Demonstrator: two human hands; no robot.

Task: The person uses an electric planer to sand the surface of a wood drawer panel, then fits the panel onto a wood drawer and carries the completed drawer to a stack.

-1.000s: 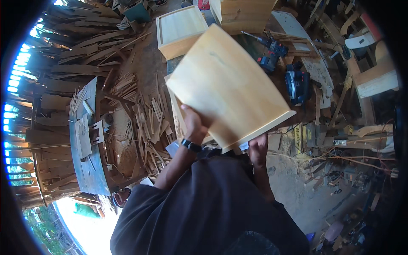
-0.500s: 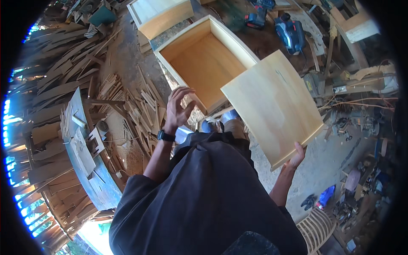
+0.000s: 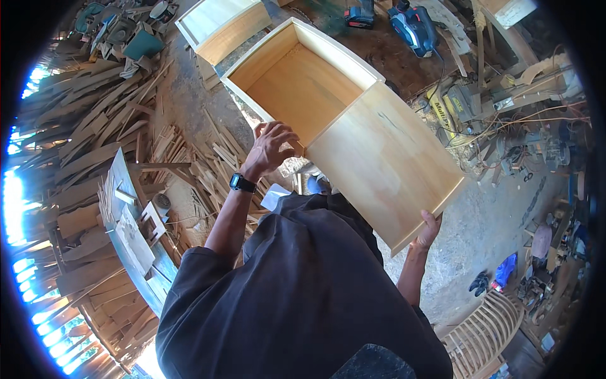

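Observation:
A pale wooden drawer-like box (image 3: 338, 58) lies open side up in front of me, its inside showing. My left hand (image 3: 273, 148) is curled over the box's near left corner, fingers bent round the rim. A watch is on that wrist. A flat plywood panel (image 3: 386, 167) meets the box's near right end, its far edge lying along the box's edge. My right hand (image 3: 429, 230) grips the panel's near end, by a thin strip, with the thumb on top. The right fingers underneath are hidden.
Another wooden box (image 3: 230, 36) stands beyond the first. A blue power tool (image 3: 413, 30) and a battery tool (image 3: 360, 14) lie at the back. Wood offcuts (image 3: 211, 148) cover the left floor. A curved slatted wooden piece (image 3: 485, 335) is at the lower right.
The panel has moved left and now lines up against the box's end instead of overlapping its corner. My left hand has closed in on the box's corner.

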